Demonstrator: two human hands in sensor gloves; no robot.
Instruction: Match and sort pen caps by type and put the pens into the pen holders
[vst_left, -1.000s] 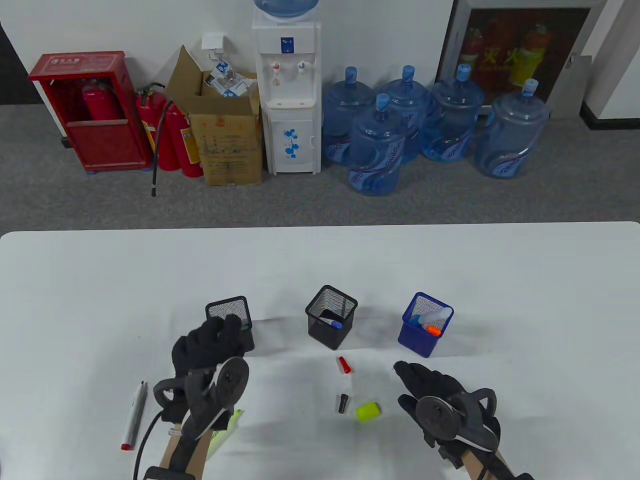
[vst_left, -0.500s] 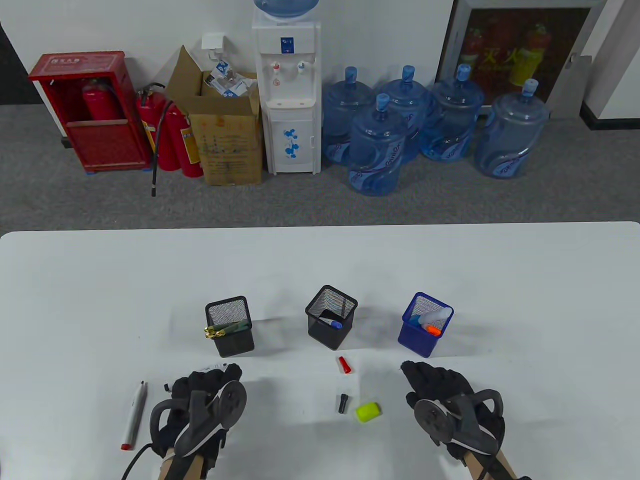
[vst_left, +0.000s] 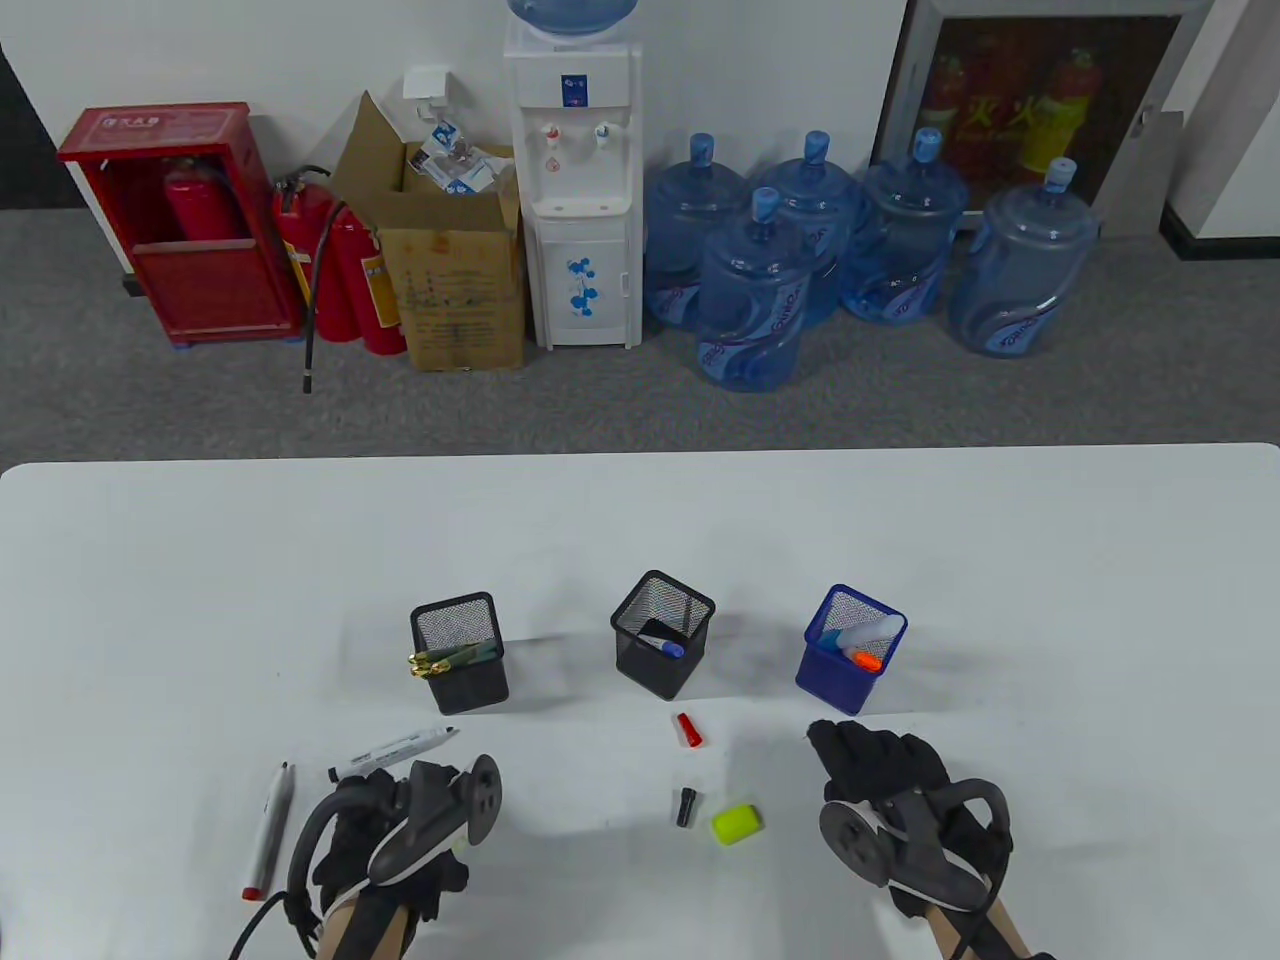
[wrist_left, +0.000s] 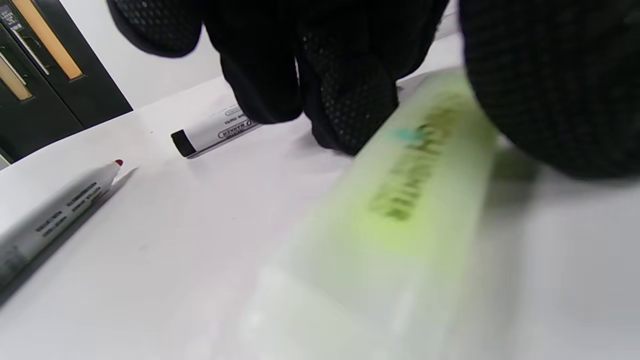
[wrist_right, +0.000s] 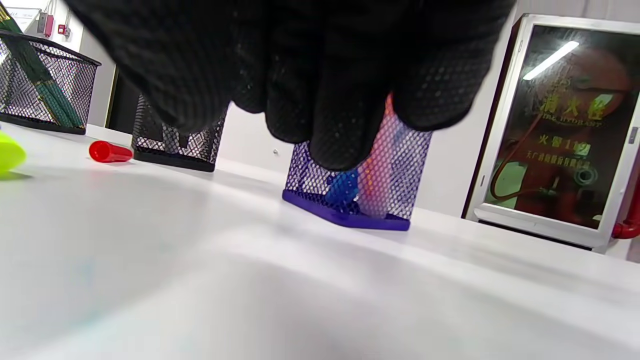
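My left hand (vst_left: 385, 805) is low near the table's front edge. In the left wrist view its fingers (wrist_left: 350, 100) and thumb sit on either side of a capless yellow-green highlighter (wrist_left: 400, 200) that lies on the table. A black-ended white marker (vst_left: 395, 750) lies just beyond it, and a red-tipped pen (vst_left: 268, 832) lies to its left. A red cap (vst_left: 688, 730), a black cap (vst_left: 685, 806) and a yellow-green cap (vst_left: 737, 822) lie between the hands. My right hand (vst_left: 865, 760) rests on the table with relaxed fingers and holds nothing.
Three mesh holders stand in a row. The left black one (vst_left: 458, 690) has green-gold pens, the middle black one (vst_left: 655, 680) a blue-capped pen, and the blue one (vst_left: 830, 685) has highlighters. The floor beyond the table's far edge holds water bottles.
My left hand drew back from the left holder, leaving the green-gold pens in it, and came down over the highlighter. The right hand shifted only slightly.
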